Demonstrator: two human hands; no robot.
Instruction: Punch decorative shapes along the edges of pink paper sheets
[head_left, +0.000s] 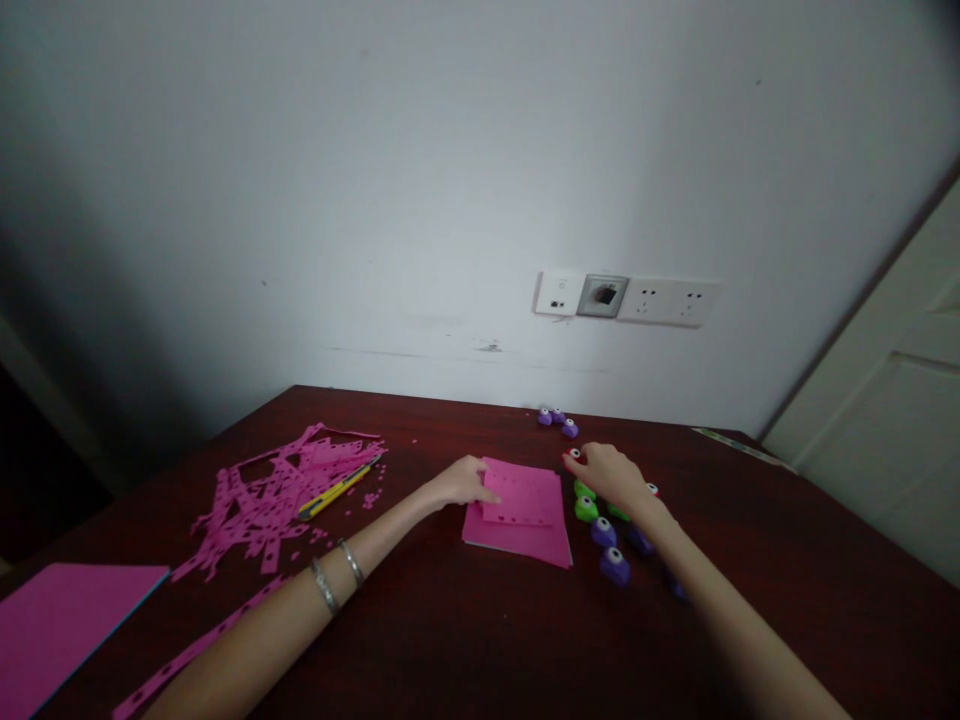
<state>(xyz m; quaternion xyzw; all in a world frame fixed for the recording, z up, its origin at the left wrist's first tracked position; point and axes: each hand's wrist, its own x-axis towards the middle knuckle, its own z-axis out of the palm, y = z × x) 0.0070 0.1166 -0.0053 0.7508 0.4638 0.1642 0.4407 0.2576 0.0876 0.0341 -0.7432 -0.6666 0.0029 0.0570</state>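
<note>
My left hand point(463, 482) pinches the left edge of a small pink paper sheet point(521, 500), its thumb on top. Small punched holes run along that sheet's edges. Beneath it lies a larger stack of pink paper point(540, 548). To the right, my right hand point(609, 472) has its fingers closed around a small red craft punch point(575, 456), partly hidden by them. Just below that hand are green craft punches point(586, 508) and purple craft punches point(615, 567) with white tops. My right forearm covers part of this group.
A tangle of pink paper scraps point(262, 490) spreads over the left side, with a yellow utility knife point(337, 490) on its edge. A pink sheet point(67, 625) lies front left. More purple punches point(570, 428) stand near the wall point(420, 200), which carries sockets point(667, 302).
</note>
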